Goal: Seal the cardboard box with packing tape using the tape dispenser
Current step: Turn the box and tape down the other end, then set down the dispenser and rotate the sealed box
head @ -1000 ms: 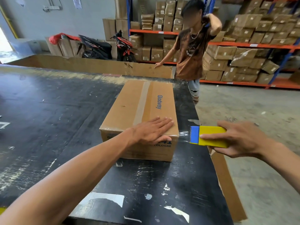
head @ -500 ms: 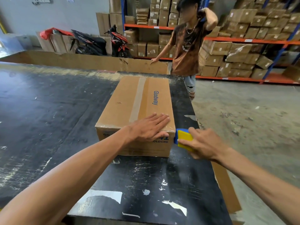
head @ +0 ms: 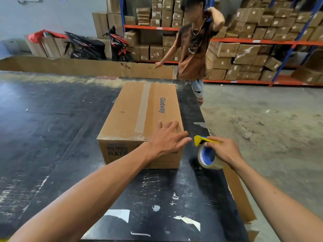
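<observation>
Left hand [head: 166, 139] spread flat on cardboard box [head: 132, 117] near corner, right hand [head: 222, 150] gripping yellow-blue tape dispenser [head: 207, 151] just beside it, box printed "Glodway", "99.99% RATE", long axis pointing away across black tabletop [head: 52, 119].

Black, scuffed worktable top [head: 52, 119] (white scraps stuck lower centre): one taped brown cardboard box [head: 129, 112], centre frame, near right edge.

Printed in blue along the top of the cardboard box [head: 132, 109]: "Glodway". On its near end, in black: "99.99%" above "RATE", partly hidden; other lettering there unreadable.
</observation>
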`<state>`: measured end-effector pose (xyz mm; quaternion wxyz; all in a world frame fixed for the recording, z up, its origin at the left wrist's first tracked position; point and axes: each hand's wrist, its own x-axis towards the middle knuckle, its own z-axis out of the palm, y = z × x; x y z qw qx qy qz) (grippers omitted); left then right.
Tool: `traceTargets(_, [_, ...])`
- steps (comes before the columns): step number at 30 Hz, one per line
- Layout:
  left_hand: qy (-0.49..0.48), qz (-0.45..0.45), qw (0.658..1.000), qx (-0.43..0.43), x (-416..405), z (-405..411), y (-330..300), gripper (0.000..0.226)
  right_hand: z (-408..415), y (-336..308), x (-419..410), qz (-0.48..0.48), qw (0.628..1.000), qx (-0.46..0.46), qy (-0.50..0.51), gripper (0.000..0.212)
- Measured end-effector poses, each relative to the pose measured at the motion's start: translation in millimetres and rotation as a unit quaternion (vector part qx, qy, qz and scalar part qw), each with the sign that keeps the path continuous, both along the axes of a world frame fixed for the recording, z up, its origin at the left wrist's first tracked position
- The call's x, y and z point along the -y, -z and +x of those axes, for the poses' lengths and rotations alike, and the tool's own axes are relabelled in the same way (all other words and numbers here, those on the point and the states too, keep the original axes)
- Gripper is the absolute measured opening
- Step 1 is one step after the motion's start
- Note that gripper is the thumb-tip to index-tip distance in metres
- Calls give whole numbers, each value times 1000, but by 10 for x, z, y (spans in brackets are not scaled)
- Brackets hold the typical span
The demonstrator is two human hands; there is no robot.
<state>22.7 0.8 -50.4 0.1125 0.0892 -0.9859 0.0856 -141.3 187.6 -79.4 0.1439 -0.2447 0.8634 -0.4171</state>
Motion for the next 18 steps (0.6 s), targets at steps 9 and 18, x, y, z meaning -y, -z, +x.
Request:
traceTargets(9, [33, -2, 999, 14, 61, -37, 89, 60, 12, 594, -24, -25, 987, 128, 90, 24])
traceTargets(18, [-11, 63, 998, 2, -15, -31, 91, 78, 109, 377, 206, 250, 959, -133, 12, 59])
